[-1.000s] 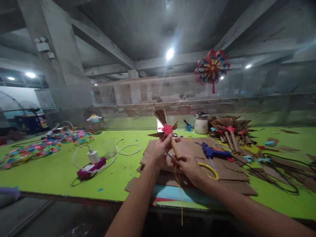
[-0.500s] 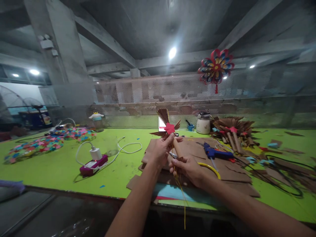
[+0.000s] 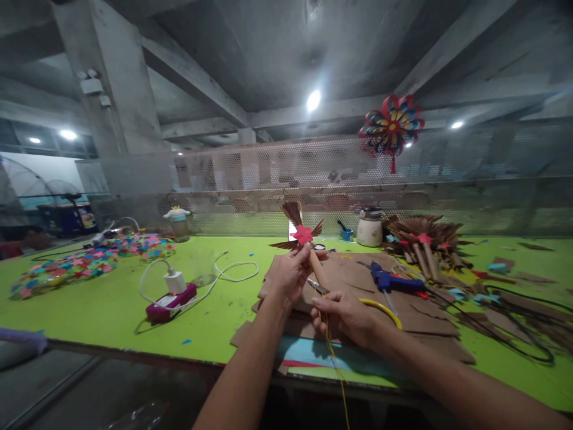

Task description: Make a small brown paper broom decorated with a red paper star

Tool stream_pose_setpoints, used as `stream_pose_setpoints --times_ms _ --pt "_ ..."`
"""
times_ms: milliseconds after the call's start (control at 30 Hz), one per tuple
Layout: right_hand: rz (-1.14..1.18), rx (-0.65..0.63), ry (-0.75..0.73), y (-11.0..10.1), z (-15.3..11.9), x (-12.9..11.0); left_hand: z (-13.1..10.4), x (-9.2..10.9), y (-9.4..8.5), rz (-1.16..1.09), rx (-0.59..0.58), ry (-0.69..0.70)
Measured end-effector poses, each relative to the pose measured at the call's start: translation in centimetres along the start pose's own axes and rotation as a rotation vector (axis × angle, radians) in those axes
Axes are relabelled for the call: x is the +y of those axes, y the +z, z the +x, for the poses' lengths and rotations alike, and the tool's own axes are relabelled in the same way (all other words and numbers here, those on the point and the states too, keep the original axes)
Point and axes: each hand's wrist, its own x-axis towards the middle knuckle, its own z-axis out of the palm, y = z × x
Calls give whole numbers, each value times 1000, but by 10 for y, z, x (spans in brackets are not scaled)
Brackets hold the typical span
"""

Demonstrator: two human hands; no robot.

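My left hand [image 3: 290,273] is closed on a brown pleated paper piece [image 3: 292,216] with a red star [image 3: 303,235] at its centre and a rolled tan paper tube [image 3: 317,269] pointing down from it. Just below the tube, my right hand [image 3: 341,313] pinches a thin yellow string [image 3: 332,356], whose loose end hangs past the table edge. Behind both hands, scissors with a yellow handle [image 3: 384,310] lie on stacked brown paper sheets [image 3: 416,319]. A blue glue gun [image 3: 394,279] rests on the same sheets, to the right.
On the left are a purple power block [image 3: 172,303] with a white cable and colourful paper stars [image 3: 74,269]. Finished-looking brown pleated pieces [image 3: 423,233] pile up at the back right, near a white jar [image 3: 369,228]. A black cord [image 3: 505,335] curls at right.
My right hand has moved slightly down and away from the tube, which now shows more of its length. The string hangs farther to the right. The view has shifted a little.
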Motion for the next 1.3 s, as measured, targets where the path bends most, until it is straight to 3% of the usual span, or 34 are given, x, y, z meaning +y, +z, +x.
stream_pose_setpoints --times_ms 167,500,800,967,1167,1300 --pt "56 -88 8 -2 2 -1 0 2 0 -12 25 -1" --pt "86 -198 58 -2 3 2 -5 4 6 -8 -61 21" --pt "-52 -182 151 -3 1 2 -5 0 5 41 -91 33" --pt "-69 -161 109 -3 1 0 -6 3 5 40 -93 25" --pt "-158 -170 149 -16 0 0 -9 6 5 112 -129 20" --pt "-418 -218 162 -26 -15 -19 -11 7 6 149 -148 48"
